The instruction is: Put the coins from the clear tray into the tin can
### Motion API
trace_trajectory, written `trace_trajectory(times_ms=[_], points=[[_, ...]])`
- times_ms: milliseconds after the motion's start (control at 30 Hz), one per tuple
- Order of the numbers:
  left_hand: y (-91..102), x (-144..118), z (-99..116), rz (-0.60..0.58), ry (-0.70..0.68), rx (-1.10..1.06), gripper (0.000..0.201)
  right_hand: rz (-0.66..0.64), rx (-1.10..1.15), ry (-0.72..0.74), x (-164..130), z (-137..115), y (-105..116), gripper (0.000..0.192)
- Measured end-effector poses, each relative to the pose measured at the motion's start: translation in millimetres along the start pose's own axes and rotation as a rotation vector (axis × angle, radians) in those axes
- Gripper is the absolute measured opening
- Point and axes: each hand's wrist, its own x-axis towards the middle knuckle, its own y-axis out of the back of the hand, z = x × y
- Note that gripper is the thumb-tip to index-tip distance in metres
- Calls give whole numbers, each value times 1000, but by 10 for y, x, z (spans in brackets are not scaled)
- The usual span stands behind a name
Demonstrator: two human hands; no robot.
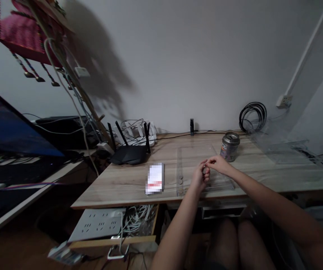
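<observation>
A wooden table [122, 180] runs across the view against a pale wall, with a dark monitor [12, 127] on a lower surface well off to its left. At the back left of the table sits a black router [129, 153] with raised antennas. A clear flat tray [198, 165] lies in the middle. Beside the tray, to the left, is a white card with a red band [154, 178], and behind the tray to the right stands a metal can [230, 146]. A coil of black cable [253, 116] hangs by the wall at the far right.

Over the tray, the left hand [201, 176] and the right hand [219, 163] meet, fingertips touching. Both sets of fingers are pinched almost closed around a small dark object [205, 170], held just above the tray; what it is cannot be told. Two small round pieces [180, 179] lie on the tray just to the left of the hands.

The object looks light and stiff, and small enough to slip, so a fingertip pinch on opposite edges seems the sound hold.
</observation>
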Motion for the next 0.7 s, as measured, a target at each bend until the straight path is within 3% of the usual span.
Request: trace_trajectory(times_ms=[100,167,200,267,367,567,700], points=[[14,-6,37,27,44,-90,28,398,-286,-11,190,-71,492,25],[20,-10,50,67,55,-114,26,608,-473,-139,351,-75,858,25],[21,-11,54,87,52,-118,26,642,-564,-223,430,-56,1019,24],[19,-16,59,119,36,-124,26,586,-712,-393,554,13,1252,20],[18,-33,75,141,46,-163,24,420,-828,-537,623,135,1369,17],[59,-33,169,175,125,-408,25,371,-897,-538,585,200,1366,19],[68,4,216,193,122,-519,26,355,-889,-499,546,38,1377,19]])
